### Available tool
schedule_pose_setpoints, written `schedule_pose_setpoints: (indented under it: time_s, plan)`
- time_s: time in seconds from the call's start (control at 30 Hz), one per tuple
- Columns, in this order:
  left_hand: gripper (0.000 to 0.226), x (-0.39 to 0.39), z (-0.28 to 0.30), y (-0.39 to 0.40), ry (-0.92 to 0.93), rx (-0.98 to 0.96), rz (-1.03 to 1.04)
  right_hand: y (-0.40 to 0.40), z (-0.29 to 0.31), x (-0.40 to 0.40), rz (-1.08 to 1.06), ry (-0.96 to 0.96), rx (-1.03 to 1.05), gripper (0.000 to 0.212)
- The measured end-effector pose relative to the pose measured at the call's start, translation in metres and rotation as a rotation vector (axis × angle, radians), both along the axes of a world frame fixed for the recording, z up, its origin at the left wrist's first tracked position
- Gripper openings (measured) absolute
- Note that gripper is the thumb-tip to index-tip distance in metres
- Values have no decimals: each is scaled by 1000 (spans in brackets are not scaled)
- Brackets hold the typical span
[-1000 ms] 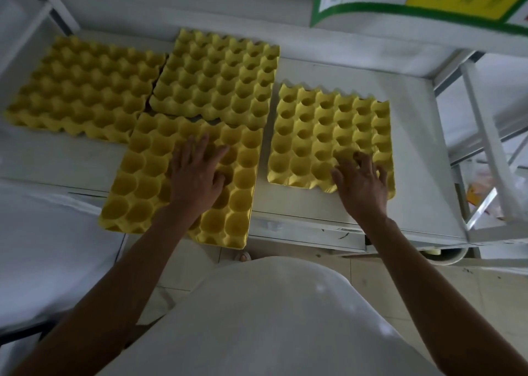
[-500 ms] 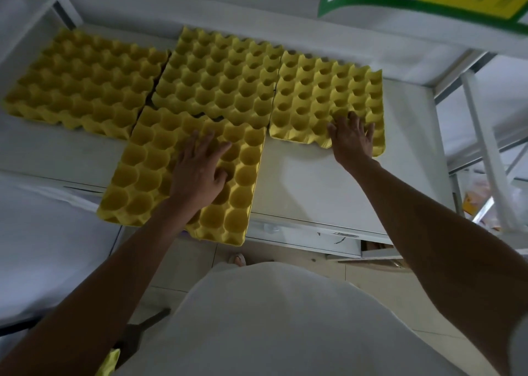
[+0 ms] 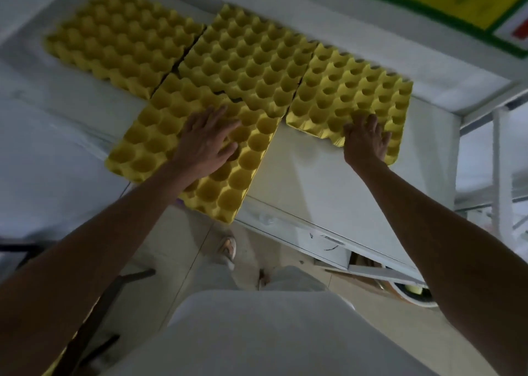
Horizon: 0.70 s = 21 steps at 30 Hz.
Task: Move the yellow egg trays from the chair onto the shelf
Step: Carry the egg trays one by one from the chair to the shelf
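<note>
Several yellow egg trays lie on the white shelf (image 3: 328,175). Three sit in a row along the back: the left tray (image 3: 120,35), the middle tray (image 3: 248,58) and the right tray (image 3: 351,95). A fourth front tray (image 3: 160,135) lies nearer me, its near corner hanging over the shelf's front edge and its far edge tucked against the middle tray. My left hand (image 3: 205,144) rests flat on the front tray, fingers spread. My right hand (image 3: 365,141) presses flat on the right tray's near edge. The chair is not clearly in view.
A green-bordered sign (image 3: 428,7) hangs above at the upper right. White shelf posts (image 3: 500,158) stand at the right. Below the shelf are the tiled floor (image 3: 177,255), my foot (image 3: 228,247) and a dark frame (image 3: 94,304) at lower left.
My right hand pushed the right tray back until it lines up beside the middle tray. My left hand stayed flat on the front tray. The camera tilted.
</note>
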<state>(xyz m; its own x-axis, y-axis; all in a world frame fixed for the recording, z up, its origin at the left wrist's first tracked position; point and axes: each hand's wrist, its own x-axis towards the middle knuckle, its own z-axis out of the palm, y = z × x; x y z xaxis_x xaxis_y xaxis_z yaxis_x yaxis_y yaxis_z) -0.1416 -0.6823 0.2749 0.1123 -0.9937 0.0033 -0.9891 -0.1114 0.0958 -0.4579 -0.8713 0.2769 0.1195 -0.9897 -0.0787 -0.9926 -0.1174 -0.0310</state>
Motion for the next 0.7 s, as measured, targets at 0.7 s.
schedule_pose_setpoints:
  time_s: [0.7]
  plan:
    - [63,-161,19,536,192,108,1442,445,14,215,1811,-4,59,62]
